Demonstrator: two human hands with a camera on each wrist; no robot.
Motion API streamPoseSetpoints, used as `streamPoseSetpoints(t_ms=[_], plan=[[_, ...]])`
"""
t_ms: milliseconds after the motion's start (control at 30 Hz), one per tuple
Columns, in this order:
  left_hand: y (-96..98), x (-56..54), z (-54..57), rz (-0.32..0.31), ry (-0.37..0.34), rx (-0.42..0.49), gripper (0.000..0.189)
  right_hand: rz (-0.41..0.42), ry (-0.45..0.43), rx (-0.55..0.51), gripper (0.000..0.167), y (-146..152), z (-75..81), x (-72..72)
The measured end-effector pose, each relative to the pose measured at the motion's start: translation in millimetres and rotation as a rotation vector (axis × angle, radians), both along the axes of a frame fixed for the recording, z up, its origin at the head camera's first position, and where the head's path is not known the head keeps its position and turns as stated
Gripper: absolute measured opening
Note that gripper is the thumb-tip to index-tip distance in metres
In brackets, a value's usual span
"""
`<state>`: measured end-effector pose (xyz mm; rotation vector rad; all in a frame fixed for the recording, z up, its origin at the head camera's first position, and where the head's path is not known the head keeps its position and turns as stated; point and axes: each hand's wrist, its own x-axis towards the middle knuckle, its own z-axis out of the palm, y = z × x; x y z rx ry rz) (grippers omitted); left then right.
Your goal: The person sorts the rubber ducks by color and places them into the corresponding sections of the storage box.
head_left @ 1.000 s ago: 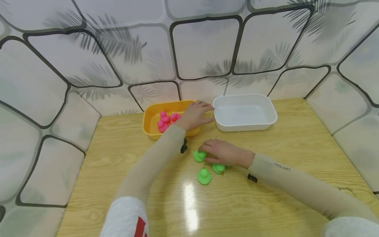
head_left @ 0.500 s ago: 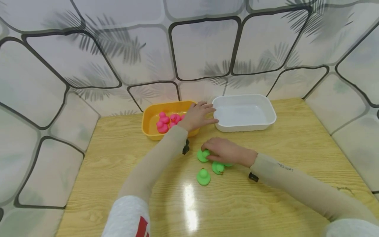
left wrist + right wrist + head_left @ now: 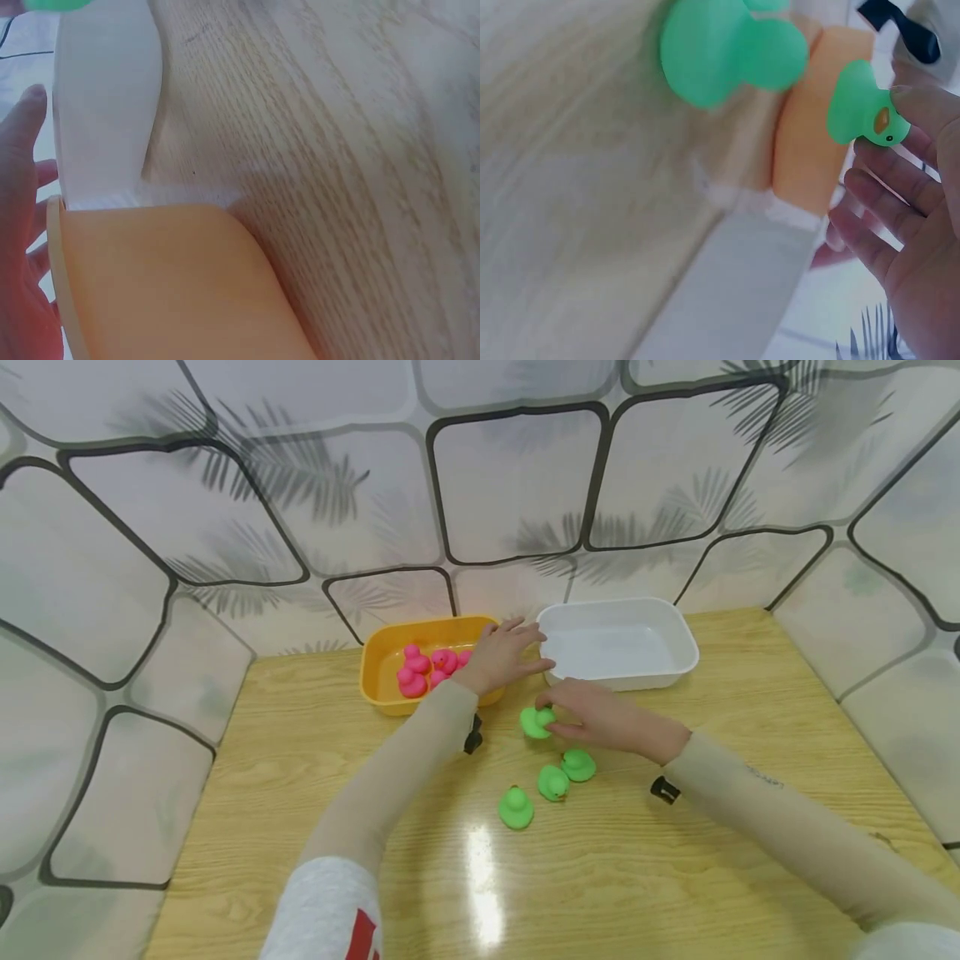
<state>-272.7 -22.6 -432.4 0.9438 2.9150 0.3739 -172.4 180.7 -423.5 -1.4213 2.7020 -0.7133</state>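
My right hand pinches a green rubber duck between thumb and fingertips, just in front of the white tub's near side. In the right wrist view the held rubber duck shows its orange beak. My left hand spreads over the right end of the yellow tub, fingers extended toward the left rim of the white tub. Pink rubber ducks lie inside the yellow tub, partly hidden behind my left hand and forearm. In the left wrist view, the fingers lie along the tubs' rims.
Three green rubber ducks sit on the wooden table: one at the front, one in the middle and one at the right. Behind the tubs rises a patterned wall covering.
The right hand has taken hold of a green duck and carried it up and right toward the white tub, uncovering another duck. The left hand has shifted slightly right.
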Motion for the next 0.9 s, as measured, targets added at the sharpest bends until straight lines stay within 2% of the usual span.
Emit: streamPoseSetpoints(t_ms=[100, 200, 400, 533, 733, 900], plan=[[0.7, 1.2, -0.3, 0.009, -0.011, 0.011, 0.059, -0.001, 0.071, -0.049, 0.027, 7.1, 4.3, -4.5], [1.2, 1.8, 0.4, 0.007, -0.016, 0.023, 0.058, -0.02, 0.104, -0.087, 0.029, 16.1, 11.1, -7.7], [1.7, 1.1, 1.8, 0.004, -0.02, 0.03, 0.057, -0.106, 0.095, -0.09, 0.028, 36.2, 28.4, -16.5], [1.7, 0.7, 2.8, 0.015, -0.038, 0.005, 0.066, -0.146, 0.113, -0.09, 0.026, 51.5, 38.2, -27.8], [2.0, 0.5, 3.6, 0.018, -0.058, -0.032, 0.075, -0.181, 0.142, -0.091, 0.024, 71.6, 47.1, -49.5], [1.1, 0.4, 4.2, 0.025, -0.064, -0.035, 0.076, -0.258, 0.097, -0.049, 0.023, 82.0, 49.8, -65.6]])
